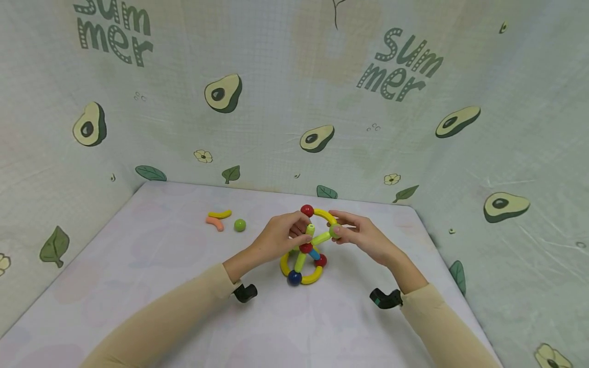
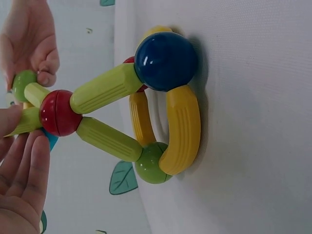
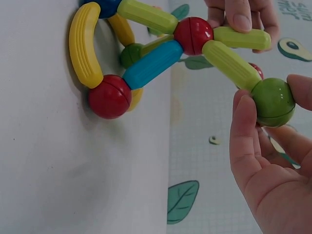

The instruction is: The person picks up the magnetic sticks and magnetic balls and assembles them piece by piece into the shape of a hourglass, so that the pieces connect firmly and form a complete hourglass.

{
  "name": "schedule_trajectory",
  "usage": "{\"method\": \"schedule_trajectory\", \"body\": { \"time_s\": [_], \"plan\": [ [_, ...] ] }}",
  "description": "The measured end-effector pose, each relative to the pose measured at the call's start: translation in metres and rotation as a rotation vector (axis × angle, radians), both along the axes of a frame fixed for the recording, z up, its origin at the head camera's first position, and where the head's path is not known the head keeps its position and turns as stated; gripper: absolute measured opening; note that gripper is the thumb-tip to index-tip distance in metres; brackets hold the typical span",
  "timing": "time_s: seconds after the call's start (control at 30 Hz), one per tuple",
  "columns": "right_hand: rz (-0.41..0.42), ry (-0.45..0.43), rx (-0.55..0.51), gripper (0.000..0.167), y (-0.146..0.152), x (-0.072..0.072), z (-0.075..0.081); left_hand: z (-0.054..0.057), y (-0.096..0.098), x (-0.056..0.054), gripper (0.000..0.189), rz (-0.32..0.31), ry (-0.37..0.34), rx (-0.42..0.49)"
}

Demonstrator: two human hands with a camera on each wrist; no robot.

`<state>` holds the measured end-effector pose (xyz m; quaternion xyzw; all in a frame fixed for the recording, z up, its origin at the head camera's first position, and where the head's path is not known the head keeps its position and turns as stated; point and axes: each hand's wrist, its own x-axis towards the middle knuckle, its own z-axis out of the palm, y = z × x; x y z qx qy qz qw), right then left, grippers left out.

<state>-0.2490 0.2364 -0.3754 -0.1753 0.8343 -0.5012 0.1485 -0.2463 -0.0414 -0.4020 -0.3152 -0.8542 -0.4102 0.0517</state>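
A ball-and-stick construction toy stands on a ring of curved yellow sticks [image 2: 184, 131], joined by a dark blue ball [image 2: 165, 61], a green ball [image 2: 152, 163] and a red ball [image 3: 110, 96]. Straight light green sticks and a blue stick [image 3: 153, 64] rise from it to a central red ball [image 3: 194, 35]. My left hand [image 1: 278, 235] pinches a light green stick [image 3: 256, 40] extending from that ball. Between thumb and fingers, my right hand [image 1: 365, 237] holds an upper green ball [image 3: 274, 103]. A curved yellow stick [image 1: 325, 215] runs beside it to a top red ball [image 1: 307, 210].
Left of the toy lie a loose yellow curved stick [image 1: 220, 214], a pinkish-orange curved stick [image 1: 214, 223] and a loose green ball [image 1: 240, 225]. They rest on a pale table [image 1: 184, 306]. Patterned cloth [image 1: 276, 102] with avocados hangs behind and at the sides.
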Motion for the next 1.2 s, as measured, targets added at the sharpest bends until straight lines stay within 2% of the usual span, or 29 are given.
{"method": "schedule_trajectory", "body": {
  "time_s": [0.27, 0.43, 0.57, 0.67, 0.97, 1.2],
  "plan": [
    [0.000, -0.002, 0.006, 0.062, -0.001, 0.000, 0.000, 0.000, -0.004, -0.002, 0.034, -0.016, 0.000, -0.002],
    [0.002, 0.002, 0.015, 0.064, -0.001, 0.000, 0.000, 0.002, -0.019, -0.007, 0.042, -0.026, 0.025, -0.021],
    [-0.003, 0.012, 0.029, 0.064, -0.002, 0.000, 0.001, 0.002, -0.038, -0.017, 0.043, 0.004, 0.084, -0.048],
    [-0.006, 0.014, 0.032, 0.064, -0.002, 0.000, 0.001, -0.002, -0.055, -0.026, 0.043, 0.040, 0.094, -0.072],
    [-0.015, 0.003, 0.033, 0.064, -0.003, 0.001, 0.002, -0.013, -0.105, -0.051, 0.045, 0.083, 0.066, -0.149],
    [-0.016, 0.001, 0.030, 0.065, -0.003, 0.001, 0.002, -0.026, -0.135, -0.068, 0.050, 0.096, -0.026, -0.222]
  ]
}}
